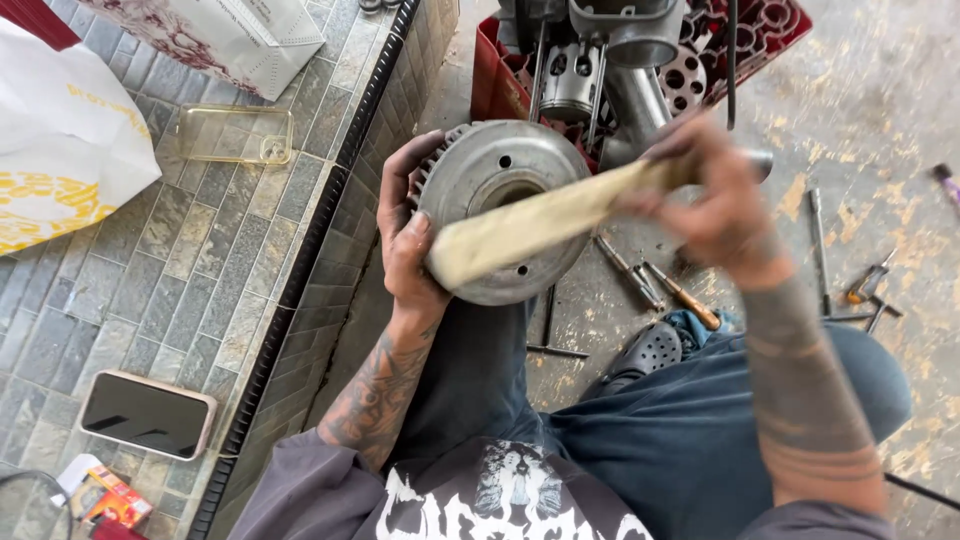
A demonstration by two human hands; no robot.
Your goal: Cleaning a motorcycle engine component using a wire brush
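My left hand (405, 235) grips the left rim of a round grey metal drum (490, 170) with fins on its edge, holding it upright above my knee. My right hand (715, 195) is closed around the far end of a pale wooden stick (530, 225), blurred by motion. The stick lies slanted across the face of the drum, its lower end near my left thumb. Both forearms are tattooed, and I sit with dark blue trousers and a black shoe (645, 352) below.
A red crate (500, 80) of metal engine parts stands behind the drum. Screwdrivers (680, 295) and rods lie on the stained concrete floor. On the tiled ledge at left lie a clear phone case (235, 135), a phone (145, 415) and white bags (60, 140).
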